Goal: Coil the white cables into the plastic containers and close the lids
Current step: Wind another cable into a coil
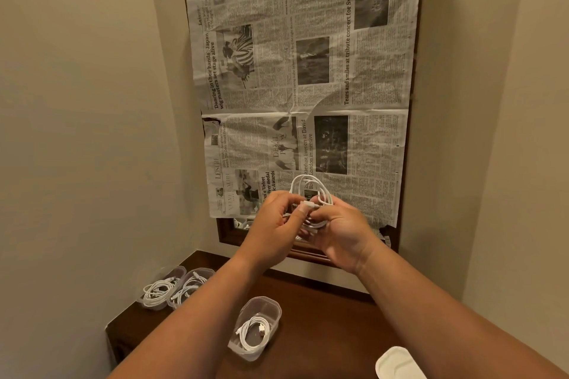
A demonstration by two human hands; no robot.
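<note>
Held aloft, well above the counter (323, 317): a white cable (311, 191), loops standing up over both hands; grip of the left hand (274, 224) pinched on the plug end, grip of the right hand (341, 234) curled round the lower loops; behind, on the newspaper (308, 71), "Tears and smiles at tribute concert for Swiss fire victims" and "Leisure"; below, an open near container (264, 304) with one coiled cable (252, 332); at the left, two far containers (181, 271), side by side, each with a coil; at the bottom right, a white lid (397, 363).

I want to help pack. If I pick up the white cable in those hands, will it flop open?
Probably floppy: the white cable bends into thin loops. It may spring loose, since the left hand and right hand both hold it together. Being thin, likely light.
</note>
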